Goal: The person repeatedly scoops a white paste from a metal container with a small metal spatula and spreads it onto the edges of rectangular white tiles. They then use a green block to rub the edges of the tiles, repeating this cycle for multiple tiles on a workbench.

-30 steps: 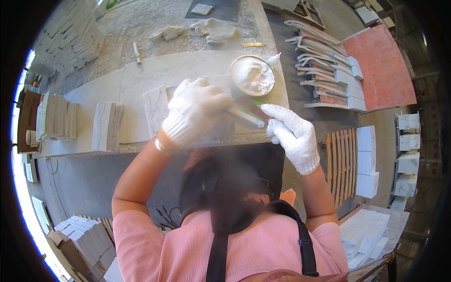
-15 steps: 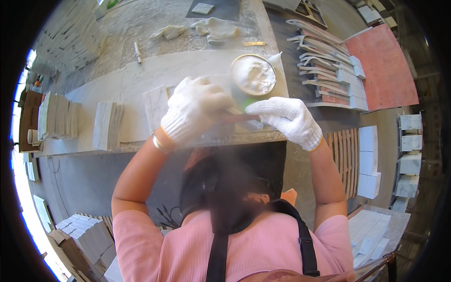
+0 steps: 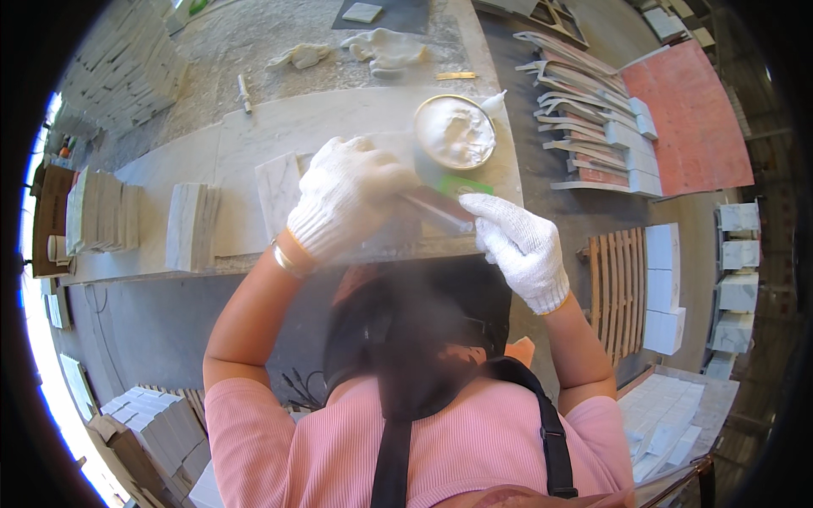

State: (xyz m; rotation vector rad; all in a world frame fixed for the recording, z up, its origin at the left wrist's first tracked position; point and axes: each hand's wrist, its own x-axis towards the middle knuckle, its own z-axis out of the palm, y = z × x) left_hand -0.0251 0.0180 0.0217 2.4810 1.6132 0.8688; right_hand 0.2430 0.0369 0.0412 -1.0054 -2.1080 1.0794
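Fingers of the right hand (image 3: 521, 252), in a white glove, are bunched narrow at one end of a reddish-brown strip (image 3: 434, 205), and from my far-off seat I cannot tell whether they pinch it. I see the left hand (image 3: 343, 199), gloved too, curled around the strip's other end, though a blur softens its fingers. That strip sits between both hands, over the table (image 3: 271, 127). Just beyond it I see something green (image 3: 466, 185) near a bowl (image 3: 435, 162) of white paste (image 3: 457, 129), plus a pale tile (image 3: 278, 188) beside the left hand
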